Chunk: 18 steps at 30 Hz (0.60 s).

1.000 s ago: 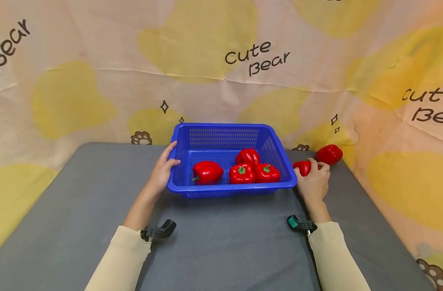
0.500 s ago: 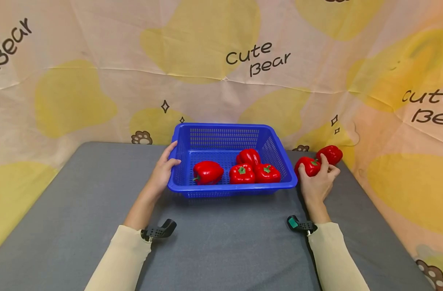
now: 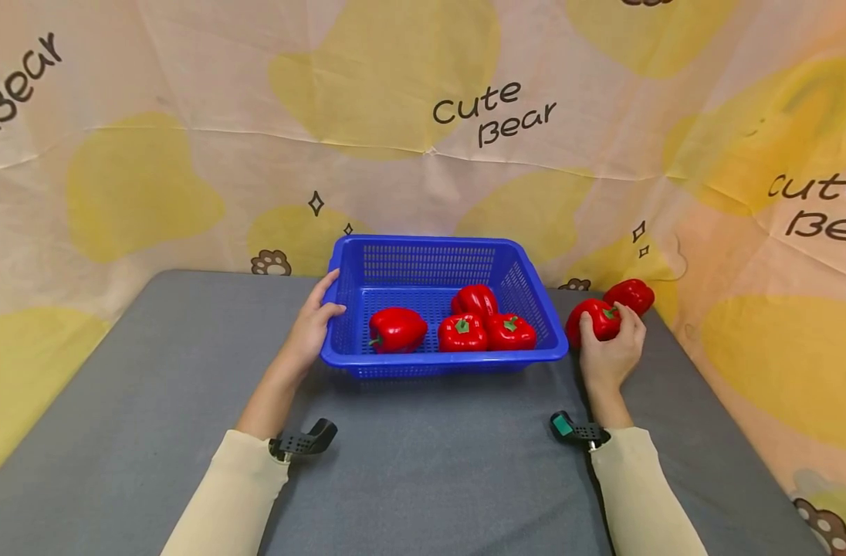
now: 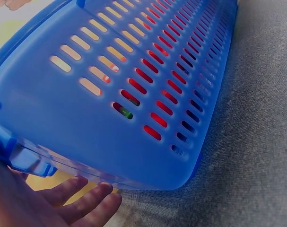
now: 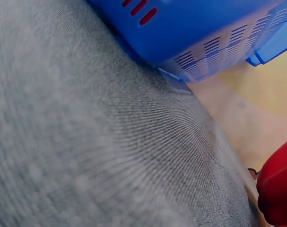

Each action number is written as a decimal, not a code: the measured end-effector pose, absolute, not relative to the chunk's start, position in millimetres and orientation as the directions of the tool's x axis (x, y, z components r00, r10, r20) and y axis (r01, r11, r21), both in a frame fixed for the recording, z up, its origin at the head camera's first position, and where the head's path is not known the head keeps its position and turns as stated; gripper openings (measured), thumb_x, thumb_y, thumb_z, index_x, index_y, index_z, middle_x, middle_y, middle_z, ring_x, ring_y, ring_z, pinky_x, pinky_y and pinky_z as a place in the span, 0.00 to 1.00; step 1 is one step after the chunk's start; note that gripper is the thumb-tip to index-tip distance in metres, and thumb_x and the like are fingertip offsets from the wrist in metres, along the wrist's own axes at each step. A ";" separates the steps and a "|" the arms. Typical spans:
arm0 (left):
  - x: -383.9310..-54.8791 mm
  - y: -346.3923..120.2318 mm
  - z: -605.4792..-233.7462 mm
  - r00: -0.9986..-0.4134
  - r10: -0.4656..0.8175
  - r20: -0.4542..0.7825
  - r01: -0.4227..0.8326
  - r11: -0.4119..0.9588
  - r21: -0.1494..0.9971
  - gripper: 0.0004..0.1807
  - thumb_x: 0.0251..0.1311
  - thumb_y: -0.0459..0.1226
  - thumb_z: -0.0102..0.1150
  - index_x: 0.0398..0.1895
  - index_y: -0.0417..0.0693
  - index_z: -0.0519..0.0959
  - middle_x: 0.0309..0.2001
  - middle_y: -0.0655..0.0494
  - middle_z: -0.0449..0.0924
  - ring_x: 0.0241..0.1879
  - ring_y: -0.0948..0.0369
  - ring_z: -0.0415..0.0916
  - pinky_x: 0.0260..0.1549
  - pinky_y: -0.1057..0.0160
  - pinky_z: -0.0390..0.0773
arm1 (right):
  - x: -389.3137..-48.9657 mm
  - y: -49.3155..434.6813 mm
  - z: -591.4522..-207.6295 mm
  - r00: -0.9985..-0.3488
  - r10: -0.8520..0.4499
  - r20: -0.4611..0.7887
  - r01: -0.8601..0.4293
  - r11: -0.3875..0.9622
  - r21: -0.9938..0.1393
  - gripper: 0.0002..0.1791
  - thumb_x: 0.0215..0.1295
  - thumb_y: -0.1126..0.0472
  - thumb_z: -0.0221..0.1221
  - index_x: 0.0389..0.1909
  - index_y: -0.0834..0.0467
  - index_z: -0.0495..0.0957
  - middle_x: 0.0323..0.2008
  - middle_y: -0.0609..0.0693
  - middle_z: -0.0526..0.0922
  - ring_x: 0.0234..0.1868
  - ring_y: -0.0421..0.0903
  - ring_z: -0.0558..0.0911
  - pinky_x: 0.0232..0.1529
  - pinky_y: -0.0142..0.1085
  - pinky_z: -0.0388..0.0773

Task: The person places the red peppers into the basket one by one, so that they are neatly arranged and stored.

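Observation:
A blue plastic basket (image 3: 423, 359) with slotted walls stands on the grey cloth. My left hand (image 3: 306, 328) holds its left rim, thumb over the top; in the left wrist view the fingers (image 4: 98, 191) lie along the outside of the end wall. Inside, one red bell pepper (image 3: 397, 330) lies at the left and several more (image 3: 462, 333) cluster at the right. Just right of the basket, my right hand (image 3: 612, 351) grips another red bell pepper (image 3: 581, 318) between thumb and fingers, its green stem facing the fingers. The right wrist view catches only part of a red pepper (image 5: 279, 189).
One more red bell pepper (image 3: 629, 295) lies behind the right hand, near the table's back right corner. A printed curtain (image 3: 395, 177) hangs right behind the grey table (image 3: 423, 463). Each wrist carries a black strap-on mount (image 3: 308, 440).
The right hand has turned the pepper it grips, bringing the green stem into view, and shifted it slightly right, away from the basket. The left hand and basket stay put.

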<state>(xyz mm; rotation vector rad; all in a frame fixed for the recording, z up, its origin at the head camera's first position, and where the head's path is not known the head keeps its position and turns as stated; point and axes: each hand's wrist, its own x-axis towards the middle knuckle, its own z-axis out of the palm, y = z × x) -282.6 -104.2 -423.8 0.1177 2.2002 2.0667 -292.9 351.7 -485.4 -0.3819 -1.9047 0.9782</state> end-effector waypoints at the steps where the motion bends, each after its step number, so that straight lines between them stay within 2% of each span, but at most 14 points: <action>1: -282.5 -104.3 -423.7 -0.990 0.139 -0.035 -0.026 0.065 0.998 0.36 0.74 0.35 0.37 0.82 0.65 0.45 0.81 0.43 0.46 0.73 0.38 0.61 0.69 0.36 0.67 | -292.9 351.5 -485.0 -0.518 0.622 0.587 -0.127 0.623 -0.772 0.30 0.56 0.55 0.68 0.60 0.61 0.78 0.61 0.64 0.76 0.63 0.59 0.74 0.64 0.60 0.74; 4: -282.2 -104.4 -423.9 -0.990 0.136 -0.033 -0.025 0.066 0.998 0.36 0.74 0.35 0.37 0.82 0.64 0.46 0.81 0.43 0.46 0.73 0.38 0.60 0.69 0.36 0.66 | -292.7 350.6 -481.8 -0.511 0.696 0.505 -0.108 0.531 -0.841 0.29 0.58 0.54 0.68 0.60 0.60 0.78 0.58 0.59 0.79 0.60 0.52 0.76 0.64 0.51 0.75; 7: -281.9 -104.9 -424.1 -0.991 0.131 -0.032 -0.024 0.065 0.998 0.36 0.74 0.35 0.37 0.83 0.64 0.46 0.81 0.42 0.46 0.73 0.37 0.60 0.69 0.36 0.66 | -293.0 349.5 -475.4 -0.488 0.802 0.343 -0.143 0.315 -0.938 0.27 0.60 0.53 0.68 0.60 0.58 0.78 0.51 0.49 0.80 0.55 0.42 0.75 0.60 0.36 0.75; 9: -281.7 -105.2 -424.3 -0.991 0.128 -0.032 -0.024 0.070 0.997 0.36 0.74 0.35 0.37 0.83 0.63 0.46 0.81 0.42 0.46 0.73 0.37 0.60 0.69 0.36 0.66 | -292.3 349.3 -470.1 -0.459 0.854 0.246 -0.203 0.168 -0.965 0.27 0.60 0.53 0.68 0.60 0.57 0.78 0.47 0.43 0.77 0.51 0.38 0.73 0.55 0.31 0.73; 12: -282.0 -105.4 -424.7 -0.991 0.130 -0.035 -0.027 0.066 0.997 0.36 0.74 0.35 0.37 0.82 0.64 0.46 0.81 0.42 0.47 0.72 0.37 0.62 0.68 0.36 0.68 | -290.4 349.2 -462.5 -0.429 0.885 0.179 -0.291 0.053 -0.955 0.28 0.60 0.55 0.68 0.61 0.57 0.77 0.45 0.39 0.75 0.49 0.38 0.73 0.53 0.30 0.72; 18: -282.9 -104.9 -424.7 -0.988 0.147 -0.037 -0.028 0.069 0.997 0.35 0.75 0.37 0.36 0.82 0.65 0.45 0.81 0.42 0.48 0.71 0.36 0.64 0.65 0.37 0.71 | -289.3 344.9 -446.0 -0.447 0.876 0.182 -0.324 0.031 -0.946 0.28 0.59 0.55 0.69 0.61 0.56 0.78 0.50 0.41 0.77 0.53 0.39 0.73 0.57 0.31 0.74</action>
